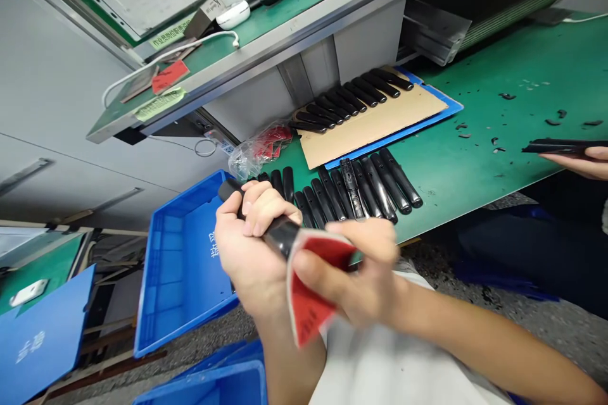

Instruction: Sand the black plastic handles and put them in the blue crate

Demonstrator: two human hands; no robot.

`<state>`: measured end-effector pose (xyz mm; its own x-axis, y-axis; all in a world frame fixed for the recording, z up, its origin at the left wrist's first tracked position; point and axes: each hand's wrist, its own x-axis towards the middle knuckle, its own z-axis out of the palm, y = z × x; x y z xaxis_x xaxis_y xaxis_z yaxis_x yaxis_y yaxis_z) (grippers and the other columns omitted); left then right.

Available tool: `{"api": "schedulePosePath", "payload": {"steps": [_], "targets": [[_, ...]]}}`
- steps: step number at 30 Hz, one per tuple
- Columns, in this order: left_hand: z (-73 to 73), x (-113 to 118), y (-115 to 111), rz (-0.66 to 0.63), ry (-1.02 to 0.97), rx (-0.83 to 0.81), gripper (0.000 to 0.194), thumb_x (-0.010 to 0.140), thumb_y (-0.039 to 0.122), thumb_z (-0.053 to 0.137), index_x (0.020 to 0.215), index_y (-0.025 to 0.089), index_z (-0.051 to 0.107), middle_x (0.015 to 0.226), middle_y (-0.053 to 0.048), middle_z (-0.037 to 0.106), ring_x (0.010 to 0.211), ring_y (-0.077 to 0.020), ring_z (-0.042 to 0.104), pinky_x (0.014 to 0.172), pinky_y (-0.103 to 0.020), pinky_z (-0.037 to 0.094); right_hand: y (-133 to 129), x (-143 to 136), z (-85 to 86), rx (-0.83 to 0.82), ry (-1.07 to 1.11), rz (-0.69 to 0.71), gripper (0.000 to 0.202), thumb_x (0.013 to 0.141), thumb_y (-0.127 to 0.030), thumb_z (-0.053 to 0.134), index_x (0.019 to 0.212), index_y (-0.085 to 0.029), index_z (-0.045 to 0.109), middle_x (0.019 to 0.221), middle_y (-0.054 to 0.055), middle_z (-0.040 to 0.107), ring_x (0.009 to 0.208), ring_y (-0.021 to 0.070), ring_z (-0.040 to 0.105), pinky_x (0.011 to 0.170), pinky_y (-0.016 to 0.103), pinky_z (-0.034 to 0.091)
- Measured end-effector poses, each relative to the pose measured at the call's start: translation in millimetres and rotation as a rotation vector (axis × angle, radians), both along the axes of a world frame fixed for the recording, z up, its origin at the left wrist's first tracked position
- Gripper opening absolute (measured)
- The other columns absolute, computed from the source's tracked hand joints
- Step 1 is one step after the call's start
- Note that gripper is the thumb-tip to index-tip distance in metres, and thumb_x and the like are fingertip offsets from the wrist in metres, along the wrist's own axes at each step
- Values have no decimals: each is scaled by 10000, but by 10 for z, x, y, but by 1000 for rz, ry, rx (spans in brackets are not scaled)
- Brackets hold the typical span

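My left hand (pixel 259 237) is wrapped round a black, tube-like plastic handle (pixel 281 234), which it holds tilted above the front of the bench. My right hand (pixel 354 266) pinches a bent red sheet (pixel 316 300) with dark print and a pale edge; it looks like sandpaper. The sheet lies against the lower end of the handle. Motion blurs the right hand, and its far fingers are partly hidden. Behind my hands, several similar black handles (pixel 375 186) lie in a row on the green bench (pixel 437 183). One of them shows its open inner side.
More black handles (pixel 354 98) lie on cardboard (pixel 375 130) over a blue tray. A plastic bag (pixel 261 149) with red pieces sits beside it. Blue bins (pixel 178 266) stand at left. A shelf edge (pixel 266 57) overhangs the bench. Another person's hand (pixel 584 161) holds a black part at right.
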<state>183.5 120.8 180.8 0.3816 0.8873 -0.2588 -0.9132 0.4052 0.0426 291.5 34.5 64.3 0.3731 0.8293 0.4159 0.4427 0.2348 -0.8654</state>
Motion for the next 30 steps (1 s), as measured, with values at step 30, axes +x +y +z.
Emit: {"api": "schedulePosePath", "payload": {"steps": [30], "targets": [[-223,927,-280,-259,582,118,165,1016,273,548,878,195,503,675,96,500,362,15,437,329,-85,333,-582,1005,-199,405,-285,72,642,1013,-585,310,1578,-280,322,1506,148,413,1175,305,557,904,483,517]]}}
